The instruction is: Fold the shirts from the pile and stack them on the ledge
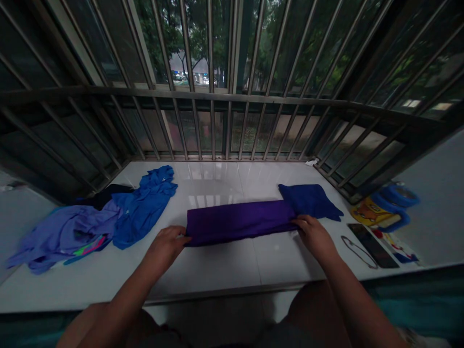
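Observation:
A purple garment [239, 221], folded into a long flat strip, lies across the white tiled ledge in front of me. My left hand [170, 245] pinches its left end between thumb and fingers. At the strip's right end, my right hand [311, 233] grips the near corner. Just beyond that end sits a folded dark blue garment [310, 200], partly overlapped by the purple strip. What exact kind of garment the purple one is, I cannot tell.
Crumpled blue clothing [147, 208] and lavender clothing [72, 232] lie at the left. A dark phone [373, 245], a thin cord [357, 251] and a blue and yellow item [380, 210] rest at the right. Metal window bars [224, 99] rise behind the ledge [232, 270].

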The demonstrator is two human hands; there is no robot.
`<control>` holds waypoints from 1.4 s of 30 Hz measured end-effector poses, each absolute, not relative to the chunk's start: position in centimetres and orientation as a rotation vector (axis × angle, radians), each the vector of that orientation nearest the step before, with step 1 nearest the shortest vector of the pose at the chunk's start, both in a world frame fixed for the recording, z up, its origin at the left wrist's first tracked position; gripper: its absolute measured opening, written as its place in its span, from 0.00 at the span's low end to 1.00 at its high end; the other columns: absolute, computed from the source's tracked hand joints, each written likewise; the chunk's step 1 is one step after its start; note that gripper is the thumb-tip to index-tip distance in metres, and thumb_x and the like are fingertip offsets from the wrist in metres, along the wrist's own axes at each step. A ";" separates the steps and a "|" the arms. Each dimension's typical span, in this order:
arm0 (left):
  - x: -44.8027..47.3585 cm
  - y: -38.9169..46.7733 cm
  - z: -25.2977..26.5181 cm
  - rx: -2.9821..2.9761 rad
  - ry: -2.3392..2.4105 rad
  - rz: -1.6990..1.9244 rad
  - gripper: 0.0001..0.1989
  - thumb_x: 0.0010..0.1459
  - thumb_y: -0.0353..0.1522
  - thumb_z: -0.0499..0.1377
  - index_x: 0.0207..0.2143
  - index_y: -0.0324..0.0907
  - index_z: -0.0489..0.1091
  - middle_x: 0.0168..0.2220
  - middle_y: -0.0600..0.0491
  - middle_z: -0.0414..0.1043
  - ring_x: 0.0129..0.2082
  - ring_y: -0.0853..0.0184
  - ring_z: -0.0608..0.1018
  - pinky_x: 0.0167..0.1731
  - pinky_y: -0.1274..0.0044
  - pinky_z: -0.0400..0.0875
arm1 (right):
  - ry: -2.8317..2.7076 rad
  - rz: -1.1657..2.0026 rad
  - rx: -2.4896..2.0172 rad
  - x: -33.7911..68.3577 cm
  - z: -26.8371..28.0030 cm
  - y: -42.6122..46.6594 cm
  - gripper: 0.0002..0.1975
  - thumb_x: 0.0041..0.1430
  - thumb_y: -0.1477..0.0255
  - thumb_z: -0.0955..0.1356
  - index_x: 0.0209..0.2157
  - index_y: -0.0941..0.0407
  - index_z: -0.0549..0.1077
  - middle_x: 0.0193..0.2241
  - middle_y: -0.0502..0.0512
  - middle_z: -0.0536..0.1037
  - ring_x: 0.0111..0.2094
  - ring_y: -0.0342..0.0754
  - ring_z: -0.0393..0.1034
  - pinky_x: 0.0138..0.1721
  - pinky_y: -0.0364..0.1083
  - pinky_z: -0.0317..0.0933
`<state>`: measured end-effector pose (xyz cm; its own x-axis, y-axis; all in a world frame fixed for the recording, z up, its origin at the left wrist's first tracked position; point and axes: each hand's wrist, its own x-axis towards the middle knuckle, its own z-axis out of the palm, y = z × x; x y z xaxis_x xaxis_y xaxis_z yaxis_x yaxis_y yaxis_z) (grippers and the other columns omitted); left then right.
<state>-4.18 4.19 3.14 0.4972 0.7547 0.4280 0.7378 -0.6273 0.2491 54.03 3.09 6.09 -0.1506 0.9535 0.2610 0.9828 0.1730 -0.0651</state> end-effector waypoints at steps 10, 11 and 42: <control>-4.1 -3.6 -0.8 2.437 1.456 0.766 0.25 0.65 0.27 0.56 0.61 0.52 0.78 0.60 0.46 0.79 0.58 0.56 0.82 0.58 0.65 0.81 | -1.546 0.003 -2.582 48.9 1.8 0.3 0.37 0.75 0.48 0.60 0.56 0.71 0.76 0.46 0.83 0.81 0.48 0.70 0.82 0.51 0.60 0.72; -3.8 -3.6 -0.4 2.383 1.488 0.794 0.23 0.66 0.29 0.56 0.60 0.51 0.79 0.58 0.46 0.80 0.57 0.56 0.83 0.58 0.64 0.81 | -1.525 0.020 -2.598 48.5 1.7 0.8 0.37 0.74 0.48 0.61 0.54 0.70 0.77 0.45 0.84 0.81 0.47 0.70 0.82 0.49 0.59 0.72; -2.8 -0.7 1.8 1.417 1.693 1.061 0.30 0.66 0.58 0.57 0.52 0.46 0.80 0.55 0.45 0.84 0.59 0.52 0.83 0.65 0.58 0.75 | -2.561 0.542 -1.253 15.2 0.7 -1.8 0.26 0.75 0.64 0.68 0.69 0.56 0.69 0.73 0.66 0.67 0.76 0.63 0.58 0.74 0.69 0.53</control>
<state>-2.79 -0.71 1.77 -0.1779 0.9840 0.0028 0.4316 0.0754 0.8989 15.24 -1.81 0.72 -0.6042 0.7953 0.0503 0.7068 0.5639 -0.4271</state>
